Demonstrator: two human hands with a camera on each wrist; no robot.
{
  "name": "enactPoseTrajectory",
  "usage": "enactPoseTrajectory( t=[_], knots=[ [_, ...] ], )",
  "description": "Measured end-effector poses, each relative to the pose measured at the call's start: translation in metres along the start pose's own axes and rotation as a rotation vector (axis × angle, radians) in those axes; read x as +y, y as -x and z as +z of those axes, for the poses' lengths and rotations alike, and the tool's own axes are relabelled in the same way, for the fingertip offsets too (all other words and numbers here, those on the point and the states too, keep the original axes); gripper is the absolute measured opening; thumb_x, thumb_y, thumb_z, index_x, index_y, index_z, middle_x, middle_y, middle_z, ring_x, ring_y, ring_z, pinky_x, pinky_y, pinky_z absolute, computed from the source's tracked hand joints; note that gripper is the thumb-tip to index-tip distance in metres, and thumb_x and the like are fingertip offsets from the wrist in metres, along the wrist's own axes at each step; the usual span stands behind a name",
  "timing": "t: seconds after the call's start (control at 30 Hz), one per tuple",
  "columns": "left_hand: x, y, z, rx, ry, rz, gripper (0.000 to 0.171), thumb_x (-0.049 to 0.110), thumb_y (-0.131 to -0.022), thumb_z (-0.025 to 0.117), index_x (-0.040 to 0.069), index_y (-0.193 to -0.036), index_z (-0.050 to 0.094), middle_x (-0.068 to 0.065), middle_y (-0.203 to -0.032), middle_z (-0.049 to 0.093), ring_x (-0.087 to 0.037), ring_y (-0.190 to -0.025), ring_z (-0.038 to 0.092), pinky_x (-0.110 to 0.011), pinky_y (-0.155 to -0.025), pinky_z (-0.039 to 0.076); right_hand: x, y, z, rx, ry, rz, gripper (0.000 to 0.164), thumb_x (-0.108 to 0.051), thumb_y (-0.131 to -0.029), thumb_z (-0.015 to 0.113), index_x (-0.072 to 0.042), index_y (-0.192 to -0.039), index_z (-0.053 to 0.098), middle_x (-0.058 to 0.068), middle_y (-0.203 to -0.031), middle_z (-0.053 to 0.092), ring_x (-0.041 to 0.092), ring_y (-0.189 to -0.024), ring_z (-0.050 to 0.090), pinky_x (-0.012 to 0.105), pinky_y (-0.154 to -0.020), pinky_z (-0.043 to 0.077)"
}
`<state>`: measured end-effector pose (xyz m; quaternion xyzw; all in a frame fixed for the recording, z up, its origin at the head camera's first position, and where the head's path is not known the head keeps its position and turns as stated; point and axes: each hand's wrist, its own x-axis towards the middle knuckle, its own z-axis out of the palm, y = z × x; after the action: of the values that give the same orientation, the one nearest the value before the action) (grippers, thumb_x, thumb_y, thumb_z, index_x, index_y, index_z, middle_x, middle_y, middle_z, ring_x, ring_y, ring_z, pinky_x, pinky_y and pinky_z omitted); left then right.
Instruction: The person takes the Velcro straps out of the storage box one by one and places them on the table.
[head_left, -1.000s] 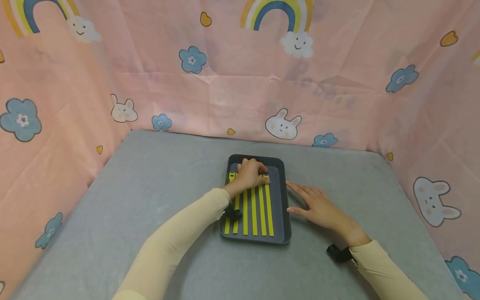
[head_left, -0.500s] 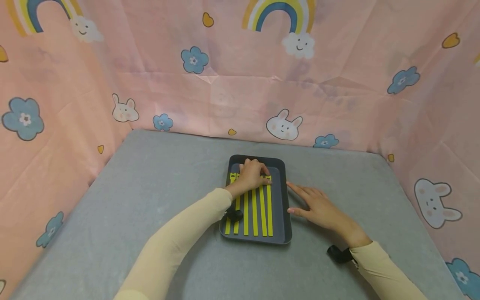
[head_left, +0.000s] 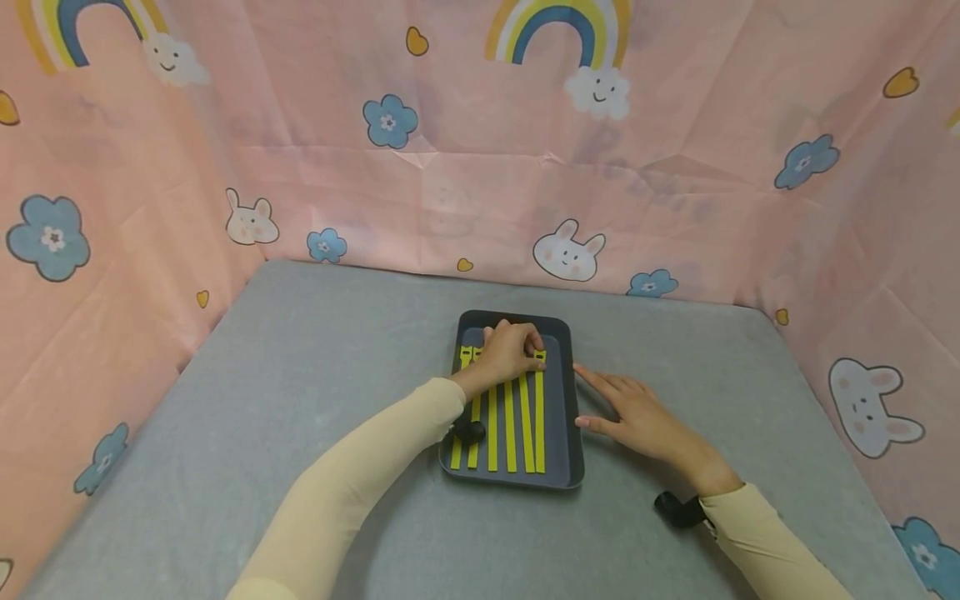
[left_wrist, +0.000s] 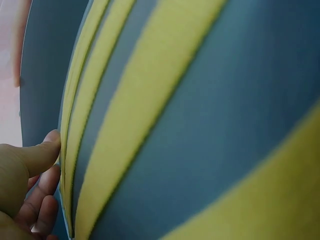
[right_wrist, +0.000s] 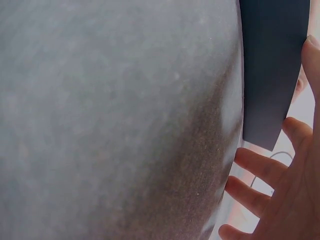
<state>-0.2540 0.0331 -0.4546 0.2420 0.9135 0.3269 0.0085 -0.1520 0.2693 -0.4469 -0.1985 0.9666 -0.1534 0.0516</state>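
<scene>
A dark grey tray [head_left: 558,425] lies on the table with several yellow cable straps side by side in it, each with a slotted head at the far end where visible. My left hand [head_left: 508,350] reaches over the tray and pinches the head end of the rightmost strap [head_left: 540,425] between thumb and fingers. It hides the heads of the middle straps [head_left: 511,433]. In the left wrist view, the thumb [left_wrist: 47,147] lies right at a strap edge. My right hand [head_left: 637,417] rests with spread fingers against the tray's right side; its thumb and index finger meet the outer wall [right_wrist: 272,75].
A grey cloth-covered table [head_left: 337,350] surrounds the tray. Pink patterned curtain [head_left: 450,183] stands behind it and at both sides. A small black wrist camera [head_left: 471,432] on the left wrist hangs over the left straps; another [head_left: 675,508] sits below the right wrist.
My left hand has shifted slightly right, bringing the rightmost strap's head with it, so a wider gap shows to its neighbour near the top. The right hand and tray stay put.
</scene>
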Motion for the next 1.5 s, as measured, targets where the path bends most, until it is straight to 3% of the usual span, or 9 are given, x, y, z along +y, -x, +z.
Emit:
enactPoseTrajectory(
  t=[0.6,1.0,1.37,1.5],
  knots=[
    [0.0,-0.001,0.001,0.001,0.017,0.048,0.021,0.025,-0.083,0.081,0.014,-0.096,0.068,0.002,-0.082,0.071,-0.014,-0.088,0.059,-0.035,-0.084,0.026,0.0,-0.001,0.0,-0.004,0.003,0.005,0.082,-0.061,-0.092,0.058,-0.032,-0.158,0.021,0.017,-0.153,0.046,0.046,-0.139,0.041,0.069,-0.112,0.024],
    [0.004,-0.002,-0.004,-0.009,0.058,0.047,0.019,0.027,-0.084,0.08,0.017,-0.096,0.069,0.004,-0.082,0.073,-0.009,-0.077,0.062,-0.036,-0.085,0.028,0.0,-0.001,0.0,-0.007,0.002,0.009,0.082,-0.061,-0.092,0.058,-0.032,-0.159,0.021,0.018,-0.152,0.045,0.047,-0.139,0.04,0.07,-0.111,0.024],
    [0.009,-0.002,-0.007,-0.025,0.063,0.089,0.021,0.029,-0.086,0.078,0.018,-0.104,0.076,0.005,-0.087,0.076,-0.007,-0.079,0.066,-0.038,-0.091,0.034,-0.001,-0.001,-0.002,-0.014,-0.008,0.009,0.081,-0.06,-0.092,0.058,-0.031,-0.159,0.021,0.019,-0.151,0.046,0.048,-0.139,0.04,0.071,-0.111,0.024],
    [0.009,-0.003,-0.007,-0.022,0.073,0.096,0.019,0.03,-0.087,0.077,0.018,-0.103,0.076,0.005,-0.088,0.077,-0.006,-0.077,0.066,-0.04,-0.1,0.038,-0.001,0.0,-0.001,-0.011,-0.008,0.007,0.081,-0.059,-0.093,0.058,-0.031,-0.159,0.021,0.019,-0.151,0.046,0.048,-0.139,0.04,0.071,-0.11,0.024]
  ],
)
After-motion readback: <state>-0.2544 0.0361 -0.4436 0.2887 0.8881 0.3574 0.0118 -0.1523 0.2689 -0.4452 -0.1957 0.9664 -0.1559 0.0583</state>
